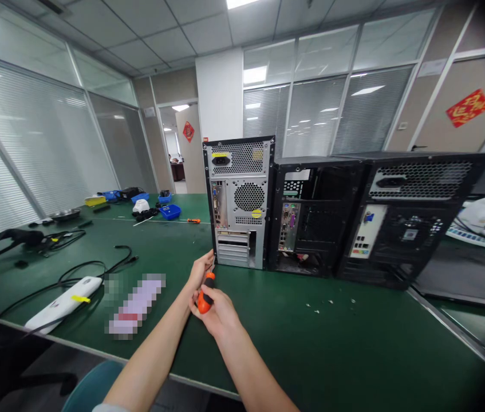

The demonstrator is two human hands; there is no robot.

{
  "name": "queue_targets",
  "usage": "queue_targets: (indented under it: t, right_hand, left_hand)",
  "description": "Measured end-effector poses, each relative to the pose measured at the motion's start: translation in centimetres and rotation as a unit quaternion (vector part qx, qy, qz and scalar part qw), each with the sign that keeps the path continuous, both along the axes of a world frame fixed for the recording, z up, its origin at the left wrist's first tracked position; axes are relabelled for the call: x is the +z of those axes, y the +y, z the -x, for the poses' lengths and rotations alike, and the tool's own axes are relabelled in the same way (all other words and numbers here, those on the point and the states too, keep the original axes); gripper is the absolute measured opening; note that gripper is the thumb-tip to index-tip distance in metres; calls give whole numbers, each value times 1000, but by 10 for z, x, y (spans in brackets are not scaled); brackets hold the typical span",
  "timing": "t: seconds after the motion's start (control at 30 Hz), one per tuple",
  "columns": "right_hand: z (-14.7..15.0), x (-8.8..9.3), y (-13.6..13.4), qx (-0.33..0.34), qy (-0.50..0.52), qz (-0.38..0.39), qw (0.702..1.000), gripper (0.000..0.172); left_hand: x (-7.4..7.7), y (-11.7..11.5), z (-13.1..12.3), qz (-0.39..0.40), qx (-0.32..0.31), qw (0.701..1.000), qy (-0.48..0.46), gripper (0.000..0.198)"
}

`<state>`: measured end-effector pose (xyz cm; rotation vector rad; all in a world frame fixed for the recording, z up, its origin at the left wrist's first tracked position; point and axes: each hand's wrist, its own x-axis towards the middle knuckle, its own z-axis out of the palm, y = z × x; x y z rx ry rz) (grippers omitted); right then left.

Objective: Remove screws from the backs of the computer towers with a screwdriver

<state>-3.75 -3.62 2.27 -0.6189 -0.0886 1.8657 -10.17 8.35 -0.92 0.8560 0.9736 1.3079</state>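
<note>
My right hand (223, 313) is wrapped round the orange and black handle of a screwdriver (205, 300). The screwdriver's shaft points up and away, to the lower left corner of a computer tower (236, 260). At that same corner is my left hand (200, 273), its fingers close together beside the screwdriver's tip; what they pinch, if anything, is too small to make out. The tower stands upright with its back toward me, showing a power socket, a round fan grille, ports and slot covers. The screw at the tip cannot be seen.
To the right stand two more black computer cases (311, 229) (397, 229). Small bits (317, 311) lie before them. On the left are a white power strip (64, 303), black cables (96, 266) and a blurred lilac item (137, 306). Blue trays (170, 212) and another screwdriver (194, 221) lie farther back.
</note>
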Motion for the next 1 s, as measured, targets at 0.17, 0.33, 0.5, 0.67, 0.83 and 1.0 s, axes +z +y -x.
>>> queue_targets:
  t: [0.17,0.33,0.5,0.67,0.83,1.0]
  right_hand:
    - [-2,1,-1,10,16,11,1000,15]
    - [-3,-1,0,21,28,22,999,14]
    - [-4,-1,1,33,35,29,998,12]
    - [-4,-2,1,49,30,33,998,9]
    - [-4,-5,1,56,16,38,998,6]
    - [-4,-3,1,54,7,35,998,7]
  left_hand:
    - [4,-3,-2,-4,7,1000,-8,51]
    - [5,-5,-3,-3,9,1000,-15,50]
    - [5,-4,-3,0,13,1000,-15,51]
    - [5,-2,-1,12,-1,1000,3,53]
    - [6,-1,0,19,4,1000,7,52]
    - [5,1,0,26,7,1000,-1,54]
